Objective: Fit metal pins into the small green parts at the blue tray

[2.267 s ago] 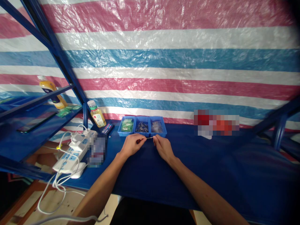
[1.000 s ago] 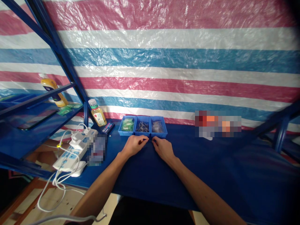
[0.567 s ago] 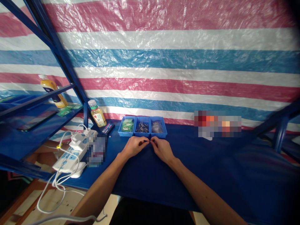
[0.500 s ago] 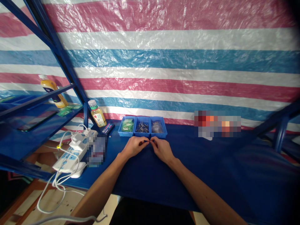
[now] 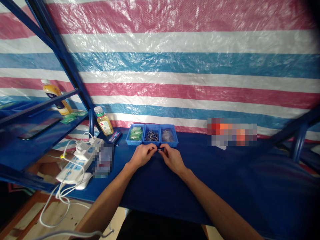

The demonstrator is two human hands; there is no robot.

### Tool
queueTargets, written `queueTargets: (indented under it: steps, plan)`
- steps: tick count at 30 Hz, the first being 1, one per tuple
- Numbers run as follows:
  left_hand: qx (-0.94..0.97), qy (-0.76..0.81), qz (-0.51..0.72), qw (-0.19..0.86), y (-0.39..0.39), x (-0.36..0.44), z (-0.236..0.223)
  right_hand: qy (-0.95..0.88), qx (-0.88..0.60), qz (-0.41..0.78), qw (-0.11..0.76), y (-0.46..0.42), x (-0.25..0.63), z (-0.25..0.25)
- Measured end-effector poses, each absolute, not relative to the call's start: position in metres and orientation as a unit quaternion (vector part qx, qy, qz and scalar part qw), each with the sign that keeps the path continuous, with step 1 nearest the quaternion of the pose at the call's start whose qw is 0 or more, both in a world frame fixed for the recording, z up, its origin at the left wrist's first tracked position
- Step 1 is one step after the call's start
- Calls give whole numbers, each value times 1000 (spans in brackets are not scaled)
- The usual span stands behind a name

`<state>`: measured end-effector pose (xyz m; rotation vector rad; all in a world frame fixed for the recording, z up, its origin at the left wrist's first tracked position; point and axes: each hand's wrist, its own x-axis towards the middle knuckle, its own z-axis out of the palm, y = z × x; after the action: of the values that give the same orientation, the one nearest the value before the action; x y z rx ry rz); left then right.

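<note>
My left hand (image 5: 141,155) and my right hand (image 5: 172,159) meet just in front of the blue bins, fingertips pinching a small dark pin-like part (image 5: 160,149) between them. It is too small to make out its details. Behind my hands stand three joined blue plastic bins: one holds green packets (image 5: 135,134), the middle one holds dark metal pins (image 5: 151,135), and the third holds a clear bag (image 5: 167,136). My fingertips are close to the front wall of the middle bin.
White power strips (image 5: 72,170) with white cables lie to the left, beside a pixelated object (image 5: 103,160). A juice bottle (image 5: 103,125) and a small box (image 5: 115,136) stand further back. Blue shelving (image 5: 45,123) holds a phone; a pixelated object (image 5: 232,131) lies right.
My hands have drawn closer to the bins and slightly together, and the small dark part now shows between my fingertips. The thin metal piece seen earlier between my hands no longer shows.
</note>
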<state>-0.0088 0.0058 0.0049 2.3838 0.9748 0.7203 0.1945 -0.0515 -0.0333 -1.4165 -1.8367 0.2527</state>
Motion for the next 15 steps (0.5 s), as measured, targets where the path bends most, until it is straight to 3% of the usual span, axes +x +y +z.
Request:
queueTargets:
  steps: [15]
  plan:
    - [887, 315, 235, 242, 2, -8, 9, -745, -514, 96, 413, -55, 193, -25]
